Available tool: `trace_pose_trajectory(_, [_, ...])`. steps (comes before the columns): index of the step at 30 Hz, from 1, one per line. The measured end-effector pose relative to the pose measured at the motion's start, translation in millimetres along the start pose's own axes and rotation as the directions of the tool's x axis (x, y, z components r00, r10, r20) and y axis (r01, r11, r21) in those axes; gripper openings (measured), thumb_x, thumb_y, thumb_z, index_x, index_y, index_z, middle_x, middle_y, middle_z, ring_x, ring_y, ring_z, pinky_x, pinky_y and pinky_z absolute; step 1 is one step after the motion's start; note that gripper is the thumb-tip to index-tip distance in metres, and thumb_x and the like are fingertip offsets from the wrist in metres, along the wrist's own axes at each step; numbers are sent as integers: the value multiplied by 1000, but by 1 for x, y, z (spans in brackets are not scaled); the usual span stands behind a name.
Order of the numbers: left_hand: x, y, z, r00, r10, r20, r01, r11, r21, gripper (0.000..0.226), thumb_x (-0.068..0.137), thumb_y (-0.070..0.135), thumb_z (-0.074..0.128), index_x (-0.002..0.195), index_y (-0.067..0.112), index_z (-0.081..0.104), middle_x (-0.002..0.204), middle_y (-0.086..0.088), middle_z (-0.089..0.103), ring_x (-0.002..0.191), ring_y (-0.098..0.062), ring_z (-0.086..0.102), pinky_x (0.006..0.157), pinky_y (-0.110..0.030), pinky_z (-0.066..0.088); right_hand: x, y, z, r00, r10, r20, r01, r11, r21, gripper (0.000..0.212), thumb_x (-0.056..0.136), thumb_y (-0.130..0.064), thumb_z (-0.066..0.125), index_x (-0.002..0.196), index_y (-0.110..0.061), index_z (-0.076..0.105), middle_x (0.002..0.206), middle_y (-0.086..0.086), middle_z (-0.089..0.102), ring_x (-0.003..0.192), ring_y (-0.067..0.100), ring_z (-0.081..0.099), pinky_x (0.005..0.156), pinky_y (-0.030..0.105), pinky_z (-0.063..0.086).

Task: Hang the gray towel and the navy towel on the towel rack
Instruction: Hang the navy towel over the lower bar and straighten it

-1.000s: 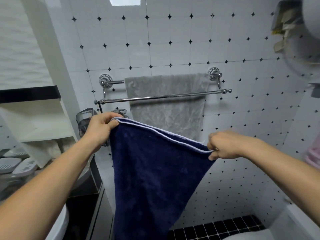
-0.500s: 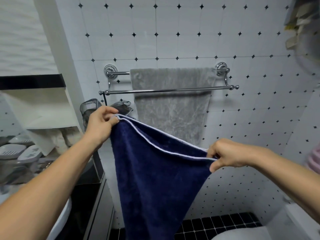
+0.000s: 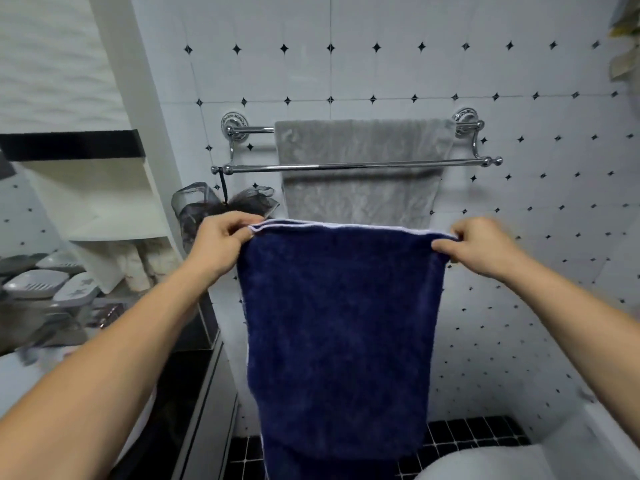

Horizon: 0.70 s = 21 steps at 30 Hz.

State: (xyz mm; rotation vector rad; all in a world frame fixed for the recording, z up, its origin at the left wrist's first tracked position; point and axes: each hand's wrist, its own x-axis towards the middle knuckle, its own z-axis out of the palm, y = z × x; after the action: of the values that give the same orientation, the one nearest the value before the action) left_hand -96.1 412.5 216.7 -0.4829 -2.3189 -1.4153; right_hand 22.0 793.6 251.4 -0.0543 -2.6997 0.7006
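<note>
A: Starting at the left, what is different from a moment ago?

B: The person's left hand [image 3: 221, 242] sat higher than the other a second back, so the white-trimmed top edge of the dark navy terry towel [image 3: 341, 327] ran downhill toward the right. Now that edge lies level. The hand is closed, thumb and fingers pinching the towel's left top corner, just in front of a grey mesh bath puff [image 3: 225, 204] that hangs by a cord from the rack's left end.

A: And in the middle?

B: The navy towel hangs flat and full width from the two pinched corners, below and in front of the chrome double-bar towel rack [image 3: 356, 165]. It touches neither bar. The pale grey plush towel [image 3: 360, 147] is already draped over the rear bar against the tiled wall, and the front bar is bare along its length.

A: The right side?

B: The right hand [image 3: 479, 245] has come up to match the left and is likewise closed, gripping the right top corner. The view has also drawn closer, with the rack larger in frame.

A: What does that mean for the job?

B: Half appears done. With the edge squared to the bar, the likely next move is to lift it up and over the front bar; the hanging puff could snag the left corner.
</note>
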Motion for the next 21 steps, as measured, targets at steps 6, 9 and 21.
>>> trace_pose_trajectory(6, [6,-13,-5,987,-144,-78,140,988,-59,27,89,0,58,88,22,72,87,1,75,75,-13,61,68,-24,54,-2,-19,-3,989,-136,58,136,991,13,32,80,-36,72,67,-8,66,63,8,68,55,13,54,55,27,44])
trace_pose_trajectory(9, [3,1,3,995,-93,30,94,995,-34,30,88,9,60,76,33,73,70,16,72,66,-12,62,57,-29,56,6,-10,1,999,-33,7,33,999,-13,33,82,-30,72,69,0,65,66,18,66,58,24,53,58,33,45])
trace_pose_trajectory(21, [-21,24,3,936,-320,-147,273,922,-273,24,96,5,46,83,22,58,76,-2,63,47,-7,67,37,-20,47,15,17,27,997,27,-78,-22,998,61,29,81,-30,73,65,-8,64,60,7,64,49,14,54,49,26,45])
